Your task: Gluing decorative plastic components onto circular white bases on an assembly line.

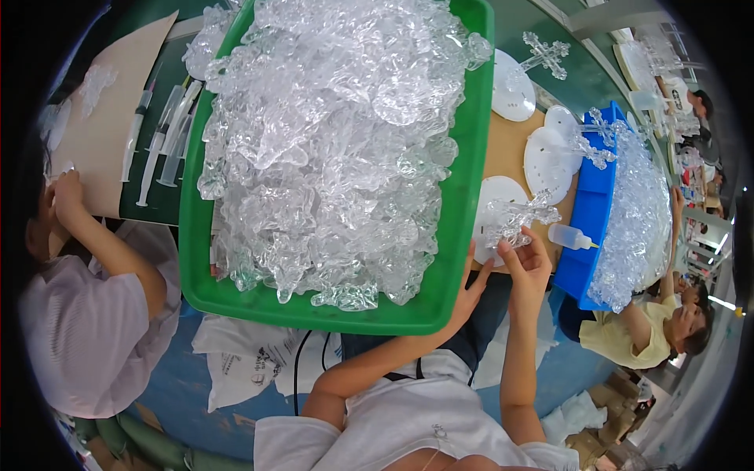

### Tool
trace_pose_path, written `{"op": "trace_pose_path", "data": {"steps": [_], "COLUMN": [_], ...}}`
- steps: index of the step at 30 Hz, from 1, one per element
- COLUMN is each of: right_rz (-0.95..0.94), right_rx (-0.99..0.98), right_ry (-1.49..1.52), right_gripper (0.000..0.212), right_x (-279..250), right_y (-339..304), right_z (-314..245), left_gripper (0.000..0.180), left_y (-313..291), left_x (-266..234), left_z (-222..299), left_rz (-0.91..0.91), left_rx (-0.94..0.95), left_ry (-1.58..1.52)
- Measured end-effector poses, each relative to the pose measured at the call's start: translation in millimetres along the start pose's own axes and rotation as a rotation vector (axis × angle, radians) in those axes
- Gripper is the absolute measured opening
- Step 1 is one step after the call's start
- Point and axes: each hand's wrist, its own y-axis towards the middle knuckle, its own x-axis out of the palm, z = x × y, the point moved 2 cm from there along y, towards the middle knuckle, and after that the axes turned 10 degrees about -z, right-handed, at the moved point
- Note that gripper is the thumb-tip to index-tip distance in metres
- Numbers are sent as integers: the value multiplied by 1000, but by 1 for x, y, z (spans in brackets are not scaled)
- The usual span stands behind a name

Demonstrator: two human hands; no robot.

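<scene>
My right hand (528, 265) is closed, its thumb and fingers pinching the lower end of a clear plastic ornate cross (525, 213). The cross lies tilted over a white round disc (490, 198) at the table's near edge. By the lower rim of that disc is my left hand (466, 297), fingers stretched and apart, beside the wall of a green tub (330, 315). Whether its fingertips touch the disc I cannot tell. A small white squeeze bottle (567, 236) with a yellowish tip lies just right of my right hand.
Clear plastic pieces (330, 157) heap the green tub. More fill a blue bin (591, 206) at right. Further white discs (548, 162) bear clear crosses (546, 55). Syringes (163, 141) lie left of the tub. Co-workers sit on the left (102, 314) and right (652, 330).
</scene>
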Motion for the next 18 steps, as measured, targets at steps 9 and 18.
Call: {"op": "trace_pose_path", "data": {"steps": [9, 18], "right_rz": [87, 97], "right_rx": [-76, -250], "right_ry": [-532, -791], "right_gripper": [30, 27], "right_x": [22, 33], "right_y": [-4, -6], "right_z": [-16, -17], "left_gripper": [44, 42], "left_y": [-2, 4], "left_x": [13, 16], "left_z": [-2, -6], "left_rz": [87, 156], "left_rx": [14, 51], "left_ry": [49, -111]}}
